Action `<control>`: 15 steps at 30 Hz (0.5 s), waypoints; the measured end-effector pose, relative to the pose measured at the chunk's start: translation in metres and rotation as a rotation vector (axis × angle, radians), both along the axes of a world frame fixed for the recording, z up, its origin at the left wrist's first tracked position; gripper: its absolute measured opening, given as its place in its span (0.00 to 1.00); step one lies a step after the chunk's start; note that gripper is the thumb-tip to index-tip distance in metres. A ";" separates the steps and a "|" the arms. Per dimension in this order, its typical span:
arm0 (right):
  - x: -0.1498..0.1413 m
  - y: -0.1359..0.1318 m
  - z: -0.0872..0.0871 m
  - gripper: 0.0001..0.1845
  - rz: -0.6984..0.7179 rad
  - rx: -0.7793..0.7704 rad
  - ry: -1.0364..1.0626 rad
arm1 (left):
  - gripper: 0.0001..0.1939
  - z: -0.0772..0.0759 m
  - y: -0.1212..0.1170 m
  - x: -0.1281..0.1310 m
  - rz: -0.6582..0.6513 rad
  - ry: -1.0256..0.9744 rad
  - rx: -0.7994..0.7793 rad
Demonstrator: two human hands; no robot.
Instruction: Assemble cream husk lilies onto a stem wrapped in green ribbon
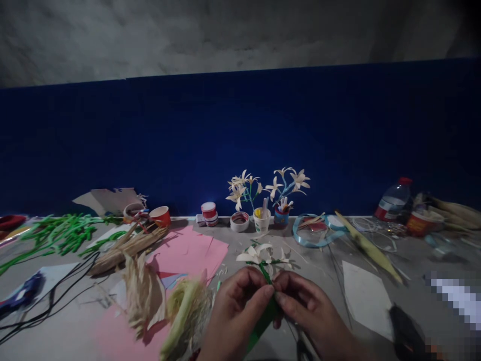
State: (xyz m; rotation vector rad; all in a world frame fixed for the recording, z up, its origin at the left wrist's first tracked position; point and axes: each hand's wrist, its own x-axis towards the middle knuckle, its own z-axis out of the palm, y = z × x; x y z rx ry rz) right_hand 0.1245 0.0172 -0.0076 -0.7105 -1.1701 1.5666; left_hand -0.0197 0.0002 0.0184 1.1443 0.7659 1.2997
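Note:
Fingers pinched together, my left hand (240, 308) grips the green-wrapped stem (265, 272) of a handmade flower. My right hand (306, 307) pinches the same stem from the other side, thumb close to the left thumb. White petals (259, 254) spread at the stem's far end, beyond my fingertips. A flat green strip (262, 328) hangs below the fingers between both hands; its upper end is hidden by them. Under my right wrist a dark tool (303, 350) shows in part, perhaps scissors.
Two bunches of white flowers (238, 190) stand behind, near a white cup (262, 220) and paint pots. Pink paper (188, 250), corn husks (145, 296) and green twisted stems (63, 233) lie left. On the right are blue ribbon (300, 238), white paper (366, 298) and a bottle (394, 200).

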 end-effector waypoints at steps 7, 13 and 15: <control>0.002 0.002 0.002 0.13 -0.015 -0.022 0.032 | 0.09 -0.004 -0.001 0.002 0.012 -0.088 -0.058; 0.004 0.002 0.004 0.11 -0.068 -0.033 0.069 | 0.10 -0.012 -0.005 -0.003 0.158 0.109 0.018; 0.006 0.002 0.005 0.12 -0.081 -0.034 0.052 | 0.13 -0.021 -0.002 -0.010 0.226 0.268 0.124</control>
